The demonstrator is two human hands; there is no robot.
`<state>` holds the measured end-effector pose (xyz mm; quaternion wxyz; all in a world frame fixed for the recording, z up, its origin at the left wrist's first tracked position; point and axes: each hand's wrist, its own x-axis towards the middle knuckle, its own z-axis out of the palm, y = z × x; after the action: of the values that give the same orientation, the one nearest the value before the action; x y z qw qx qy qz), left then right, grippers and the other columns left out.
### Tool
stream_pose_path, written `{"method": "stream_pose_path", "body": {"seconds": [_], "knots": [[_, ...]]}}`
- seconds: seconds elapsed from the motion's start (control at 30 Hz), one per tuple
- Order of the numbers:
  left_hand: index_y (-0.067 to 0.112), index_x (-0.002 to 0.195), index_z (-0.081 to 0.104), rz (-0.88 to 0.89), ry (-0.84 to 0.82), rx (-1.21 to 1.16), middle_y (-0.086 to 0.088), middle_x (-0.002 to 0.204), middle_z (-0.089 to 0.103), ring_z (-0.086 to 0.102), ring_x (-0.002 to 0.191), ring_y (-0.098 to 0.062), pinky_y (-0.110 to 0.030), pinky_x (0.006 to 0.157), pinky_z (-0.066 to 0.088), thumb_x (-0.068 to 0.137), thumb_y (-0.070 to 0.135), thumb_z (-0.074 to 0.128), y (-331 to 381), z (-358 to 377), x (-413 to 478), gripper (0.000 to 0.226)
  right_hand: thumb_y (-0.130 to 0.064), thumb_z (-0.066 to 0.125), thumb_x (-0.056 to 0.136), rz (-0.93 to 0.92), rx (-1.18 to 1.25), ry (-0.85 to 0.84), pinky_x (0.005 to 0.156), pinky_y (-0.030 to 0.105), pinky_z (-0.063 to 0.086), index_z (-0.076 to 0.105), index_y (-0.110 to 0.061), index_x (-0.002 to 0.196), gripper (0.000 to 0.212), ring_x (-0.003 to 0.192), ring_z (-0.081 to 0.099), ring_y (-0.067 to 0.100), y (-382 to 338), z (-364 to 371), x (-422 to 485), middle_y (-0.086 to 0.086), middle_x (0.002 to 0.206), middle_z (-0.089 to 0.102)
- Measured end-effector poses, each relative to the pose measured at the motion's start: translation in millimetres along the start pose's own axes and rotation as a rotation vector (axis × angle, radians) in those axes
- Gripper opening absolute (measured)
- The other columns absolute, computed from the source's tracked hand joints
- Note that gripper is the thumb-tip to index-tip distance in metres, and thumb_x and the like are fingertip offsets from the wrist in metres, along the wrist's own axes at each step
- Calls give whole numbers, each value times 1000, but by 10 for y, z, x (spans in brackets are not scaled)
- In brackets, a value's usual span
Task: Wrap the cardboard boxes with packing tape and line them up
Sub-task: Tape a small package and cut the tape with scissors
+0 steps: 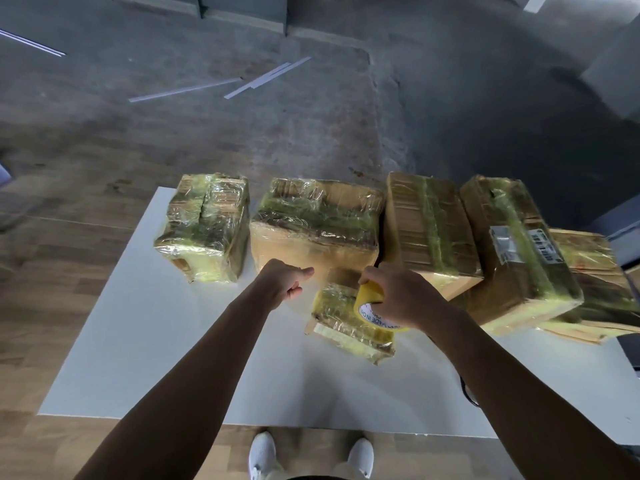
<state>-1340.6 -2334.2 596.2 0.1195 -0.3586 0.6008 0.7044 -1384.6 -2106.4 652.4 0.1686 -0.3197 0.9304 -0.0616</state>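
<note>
Right hand [398, 299] grips tape roll [372, 301] over small box [341, 327] at 6 o'clock of middle box [311, 233]; left hand [284, 282] curled, hold unclear; small box likely light, slick, so grasp corners.

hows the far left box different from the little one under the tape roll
The far-left box is larger and taller; the small box is flatter. The far-left box stands in the row at the far edge of the table, untouched; the small box lies in front of that row, with the right hand holding a yellow tape roll over it. Both are cardboard wrapped in shiny tape.
</note>
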Motion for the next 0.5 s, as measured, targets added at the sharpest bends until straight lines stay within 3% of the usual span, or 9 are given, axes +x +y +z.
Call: {"method": "stream_pose_path", "body": {"seconds": [0.33,0.5], "knots": [[1,70,51,-99,-10,-46,-7,67,43,45,63,-15,-21,56,47,84,10,74,-214,15,177,28,-26,64,74,11,-43,23,70,28,36,54,-33,111,39,95,55,22,-57,58,73,-6,104,55],[0,70,52,-168,-28,-56,-6,64,41,45,61,-16,-15,41,42,83,12,74,-339,26,240,28,-27,64,73,11,-43,27,68,26,32,54,-33,109,37,89,54,21,-87,51,114,-7,102,56]]}}
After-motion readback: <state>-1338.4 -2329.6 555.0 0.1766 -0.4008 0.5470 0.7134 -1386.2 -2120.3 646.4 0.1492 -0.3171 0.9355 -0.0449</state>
